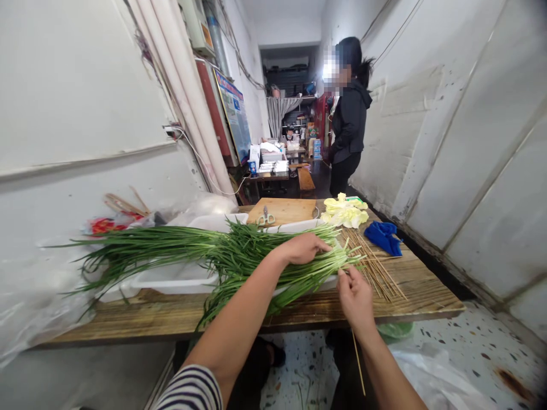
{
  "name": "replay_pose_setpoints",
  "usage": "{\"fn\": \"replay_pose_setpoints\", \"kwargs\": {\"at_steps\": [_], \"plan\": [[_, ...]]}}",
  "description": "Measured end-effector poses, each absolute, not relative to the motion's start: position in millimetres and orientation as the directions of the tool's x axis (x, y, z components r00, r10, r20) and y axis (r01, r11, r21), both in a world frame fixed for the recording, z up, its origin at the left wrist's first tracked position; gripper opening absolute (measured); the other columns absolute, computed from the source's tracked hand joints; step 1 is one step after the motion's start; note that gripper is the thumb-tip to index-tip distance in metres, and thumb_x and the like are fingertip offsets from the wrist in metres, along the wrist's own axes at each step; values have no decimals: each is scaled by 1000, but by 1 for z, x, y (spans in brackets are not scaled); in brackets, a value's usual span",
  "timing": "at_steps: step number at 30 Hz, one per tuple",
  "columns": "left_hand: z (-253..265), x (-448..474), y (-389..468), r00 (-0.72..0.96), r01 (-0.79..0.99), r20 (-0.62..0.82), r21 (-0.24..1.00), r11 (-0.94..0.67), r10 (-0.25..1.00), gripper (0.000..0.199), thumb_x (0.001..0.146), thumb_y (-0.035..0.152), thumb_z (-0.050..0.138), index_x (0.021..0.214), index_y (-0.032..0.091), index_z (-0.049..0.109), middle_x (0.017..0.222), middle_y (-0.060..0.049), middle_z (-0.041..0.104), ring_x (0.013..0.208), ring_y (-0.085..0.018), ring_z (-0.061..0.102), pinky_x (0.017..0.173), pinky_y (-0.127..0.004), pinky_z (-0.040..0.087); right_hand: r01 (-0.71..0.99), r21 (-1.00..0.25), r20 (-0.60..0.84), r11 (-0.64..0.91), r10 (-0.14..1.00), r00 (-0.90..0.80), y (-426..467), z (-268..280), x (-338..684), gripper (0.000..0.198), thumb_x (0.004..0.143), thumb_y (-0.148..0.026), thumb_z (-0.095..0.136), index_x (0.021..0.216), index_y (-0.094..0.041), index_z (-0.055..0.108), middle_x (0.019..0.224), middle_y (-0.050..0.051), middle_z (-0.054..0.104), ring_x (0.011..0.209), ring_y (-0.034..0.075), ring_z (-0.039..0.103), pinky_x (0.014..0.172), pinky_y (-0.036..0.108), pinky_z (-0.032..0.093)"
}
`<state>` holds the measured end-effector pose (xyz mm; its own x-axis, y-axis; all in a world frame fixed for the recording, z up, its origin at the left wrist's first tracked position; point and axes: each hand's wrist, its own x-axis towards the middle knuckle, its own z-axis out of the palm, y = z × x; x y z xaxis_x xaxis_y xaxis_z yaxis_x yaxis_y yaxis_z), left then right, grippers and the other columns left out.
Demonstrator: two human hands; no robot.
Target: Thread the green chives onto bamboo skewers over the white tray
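A large heap of garlic chives [252, 245] lies across white trays [179, 279], leafy ends to the left and pale stem ends to the right. My left hand [304, 249] reaches over the heap, its fingers closed on stems near the pale ends. Just below those ends, my right hand [355, 293] is closed in a pinch round a bamboo skewer [358, 364], whose long end hangs down past the table edge. The pinching fingertips are close to the stems; I cannot tell whether they also hold one. Several loose skewers [378, 267] lie beside my right hand.
A cutting board [284, 209] with scissors [265, 217] sits behind the trays on the wooden table [419, 290]. Pale yellow leaves [344, 212] and a blue cloth [383, 238] lie at the right. Plastic bags [38, 302] crowd the left. A person [351, 114] stands beyond the table.
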<state>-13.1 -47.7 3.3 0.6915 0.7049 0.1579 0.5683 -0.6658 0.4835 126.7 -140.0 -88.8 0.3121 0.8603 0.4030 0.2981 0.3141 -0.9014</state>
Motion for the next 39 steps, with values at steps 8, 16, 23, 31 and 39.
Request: {"fn": "replay_pose_setpoints", "kwargs": {"at_steps": [8, 16, 23, 31, 39], "plan": [[3, 7, -14, 515, 785, 165, 302, -540, 841, 19, 68, 9, 57, 74, 13, 74, 76, -8, 71, 75, -18, 63, 71, -24, 44, 306, -899, 401, 312, 868, 293, -140, -90, 127, 36, 85, -41, 45, 96, -11, 62, 55, 0, 56, 47, 13, 46, 47, 23, 36], [-4, -1, 2, 463, 747, 276, 390, -538, 842, 18, 75, 18, 55, 77, 15, 73, 76, -5, 71, 71, -14, 61, 70, -22, 43, 272, -912, 382, 308, 877, 291, -141, -92, 128, 36, 83, -43, 48, 95, -12, 62, 54, -1, 53, 45, 12, 43, 45, 22, 35], [-13, 2, 18, 485, 791, 223, 300, -533, 846, 17, 70, 10, 56, 75, 14, 72, 77, -7, 70, 75, -15, 61, 73, -23, 43, 231, -925, 361, 300, 884, 297, -139, -92, 129, 36, 82, -42, 49, 94, -11, 62, 53, -2, 52, 44, 12, 42, 44, 22, 33], [-13, 2, 23, 482, 813, 228, 246, -529, 846, 13, 72, 17, 59, 75, 14, 72, 80, -9, 70, 77, -17, 61, 74, -25, 43, 215, -927, 362, 308, 886, 290, -138, -94, 129, 38, 82, -42, 49, 98, -10, 62, 56, 1, 56, 51, 15, 50, 48, 23, 38], [-19, 8, 31, 479, 776, 284, 306, -552, 831, 22, 76, 16, 53, 84, 16, 73, 86, -7, 71, 81, -17, 62, 76, -25, 44, 215, -929, 351, 301, 900, 258, -138, -94, 130, 36, 84, -42, 47, 97, -11, 61, 55, -1, 53, 48, 13, 46, 48, 23, 36]]}}
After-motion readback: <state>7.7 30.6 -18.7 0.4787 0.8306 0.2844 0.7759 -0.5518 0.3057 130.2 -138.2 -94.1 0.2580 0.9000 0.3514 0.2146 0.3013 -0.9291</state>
